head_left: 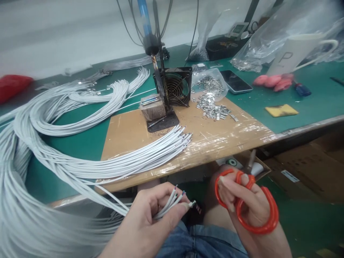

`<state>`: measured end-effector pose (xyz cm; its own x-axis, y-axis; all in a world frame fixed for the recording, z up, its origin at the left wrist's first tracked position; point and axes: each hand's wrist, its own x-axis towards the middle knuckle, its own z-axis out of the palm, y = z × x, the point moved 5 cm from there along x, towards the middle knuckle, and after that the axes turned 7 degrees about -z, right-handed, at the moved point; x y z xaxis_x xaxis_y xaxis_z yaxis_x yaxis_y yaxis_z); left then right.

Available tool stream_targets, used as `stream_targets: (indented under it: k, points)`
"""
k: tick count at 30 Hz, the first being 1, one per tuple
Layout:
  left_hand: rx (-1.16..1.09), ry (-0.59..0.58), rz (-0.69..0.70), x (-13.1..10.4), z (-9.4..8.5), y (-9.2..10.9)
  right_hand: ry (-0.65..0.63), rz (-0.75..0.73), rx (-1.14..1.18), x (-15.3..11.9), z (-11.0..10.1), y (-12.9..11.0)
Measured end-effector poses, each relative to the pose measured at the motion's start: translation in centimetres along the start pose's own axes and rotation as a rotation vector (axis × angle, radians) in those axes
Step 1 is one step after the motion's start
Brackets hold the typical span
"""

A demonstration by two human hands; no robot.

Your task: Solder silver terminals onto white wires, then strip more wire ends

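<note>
My left hand [158,215] is closed around several white cables [170,204], whose cut ends with small coloured cores stick out past the thumb and forefinger. Held in my right hand [245,195] is a pair of scissors [272,211] with red-orange handles; its blades point up and away near the board's front edge. The scissors are apart from the held cables. A thick bundle of white cables [129,161] lies across the tape-covered brown board [220,138], its ends toward the middle.
A soldering iron [146,21] stands upright over a block [152,107], with a small fan [176,86] behind. Metal clips [212,96] are heaped to the right. Beyond are a phone [236,81], yellow sponge [281,110] and white mug [295,53]. More coiled cables [53,118] fill the left.
</note>
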<state>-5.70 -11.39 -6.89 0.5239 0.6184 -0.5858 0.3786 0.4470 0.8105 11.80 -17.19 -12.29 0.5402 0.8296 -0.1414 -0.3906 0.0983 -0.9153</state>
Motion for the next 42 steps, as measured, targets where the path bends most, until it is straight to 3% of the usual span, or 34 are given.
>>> stream_targets:
  k: [4,11,17,21,25,27,33,38,42]
  points:
    - [-0.001,-0.007,0.047,-0.1,0.1,0.6,-0.016,0.037,-0.048,-0.6,-0.6,0.6]
    - [-0.029,0.006,-0.008,0.2,0.0,-0.5,-0.22,0.088,-0.145,-2.5,-0.1,2.4]
    - [-0.046,0.029,-0.049,-0.1,0.4,-0.1,-0.236,0.122,-0.11,-2.7,2.2,0.7]
    - [0.017,0.035,-0.021,-0.1,0.5,0.3,-0.341,0.217,-0.183,-2.8,3.4,0.3]
    - [0.093,0.012,0.045,0.1,0.6,0.3,-0.437,0.161,-0.202,-2.4,3.9,0.0]
    - [0.103,0.029,0.038,0.1,0.6,0.1,-0.371,0.151,-0.218,-2.0,3.5,-0.1]
    - [0.048,0.096,-0.022,-0.1,0.3,-0.7,0.027,0.033,-0.316,-1.1,0.8,-1.1]
    - [0.016,0.026,0.027,0.3,-0.4,-0.7,0.123,0.117,-0.223,-1.4,-0.6,-0.6]
    - [0.06,0.055,0.175,0.6,-1.2,-0.2,0.165,0.134,-0.209,-1.8,-1.6,-0.4]
